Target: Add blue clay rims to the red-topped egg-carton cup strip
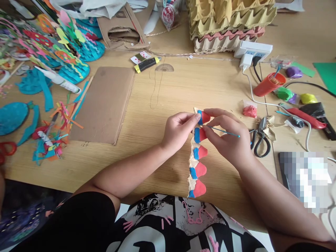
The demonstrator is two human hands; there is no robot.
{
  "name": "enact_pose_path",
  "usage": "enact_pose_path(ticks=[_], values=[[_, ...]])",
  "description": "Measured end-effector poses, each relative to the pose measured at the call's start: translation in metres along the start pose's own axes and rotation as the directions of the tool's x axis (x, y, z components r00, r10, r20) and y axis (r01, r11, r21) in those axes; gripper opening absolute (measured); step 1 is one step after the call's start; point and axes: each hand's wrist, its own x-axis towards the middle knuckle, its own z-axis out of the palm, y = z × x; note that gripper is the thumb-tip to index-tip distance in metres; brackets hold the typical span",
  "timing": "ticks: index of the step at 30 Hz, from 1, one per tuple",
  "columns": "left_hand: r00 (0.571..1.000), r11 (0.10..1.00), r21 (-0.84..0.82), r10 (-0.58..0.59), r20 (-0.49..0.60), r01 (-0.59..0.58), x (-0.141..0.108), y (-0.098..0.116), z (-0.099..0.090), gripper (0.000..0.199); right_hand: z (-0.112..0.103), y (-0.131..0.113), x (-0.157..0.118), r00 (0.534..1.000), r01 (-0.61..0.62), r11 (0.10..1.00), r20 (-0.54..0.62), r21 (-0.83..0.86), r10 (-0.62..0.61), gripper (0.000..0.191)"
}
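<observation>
A narrow strip of egg-carton card point(193, 162) runs down toward the table's near edge, with several bumps along it coloured red with blue bands. My left hand point(180, 131) pinches the strip near its far end, thumb beside the topmost blue band. On the other side, my right hand point(231, 134) has its fingers closed round a thin blue stick point(227, 132), whose inner end lies by the gap between the top two bumps. The fingers of my right hand also touch the topmost red bump point(205, 117).
Left: brown cardboard point(102, 105), paper scraps point(49, 140), blue paper crafts point(76, 63). Far side: stacked egg trays point(228, 24), power strip point(253, 50), glue stick point(147, 65). Right: orange cup point(270, 84), scissors point(260, 138), clay packets point(284, 93), a white cable point(275, 104), a blurred-out object point(306, 182).
</observation>
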Motion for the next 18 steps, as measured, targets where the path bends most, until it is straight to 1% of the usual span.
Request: enact_pose_path(ticks=[5, 12, 18], values=[[1.0, 1.0, -0.005, -0.003, -0.005, 0.003, 0.0007, -0.0008, -0.0003, 0.029, 0.0003, 0.0002, -0.0003, 1.0, -0.017, 1.0, -0.002, -0.002, 0.017, 0.01], [0.999, 0.999, -0.005, -0.039, -0.013, 0.039, 0.0001, -0.0001, -0.0002, 0.032, -0.0023, -0.003, 0.0013, 0.999, -0.042, 0.998, -0.001, 0.045, 0.042, 0.013], [0.999, 0.999, -0.021, -0.04, -0.011, 0.04, -0.0001, -0.0017, 0.0003, 0.031, 0.0006, -0.0024, -0.0002, 0.998, -0.06, 0.998, -0.004, 0.023, 0.06, 0.011]])
